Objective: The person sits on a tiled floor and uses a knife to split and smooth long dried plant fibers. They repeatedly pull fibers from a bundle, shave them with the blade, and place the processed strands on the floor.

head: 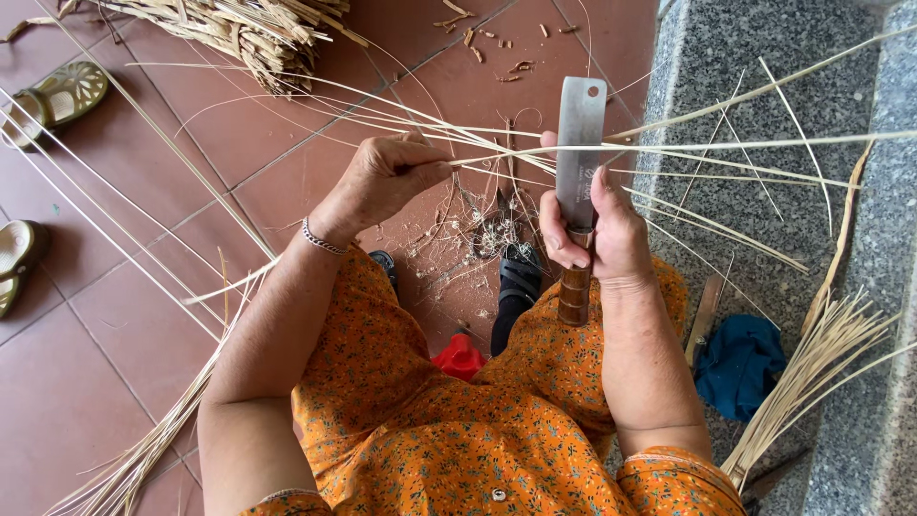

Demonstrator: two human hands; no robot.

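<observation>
Closest is the orange flowered dress (449, 440) on the person's lap. The right hand (597, 234) is wrapped tight on the brown wooden handle of a flat steel cleaver (580, 143), blade pointing up. The left hand (387, 177) pinches the thin pale bamboo strips (497, 153) that cross the blade over the red tiled floor (115, 325). I think a good split needs the strip pulled steady and the blade kept straight. 1 blue cloth (737, 363) lies on the grey stone step (764, 57).
</observation>
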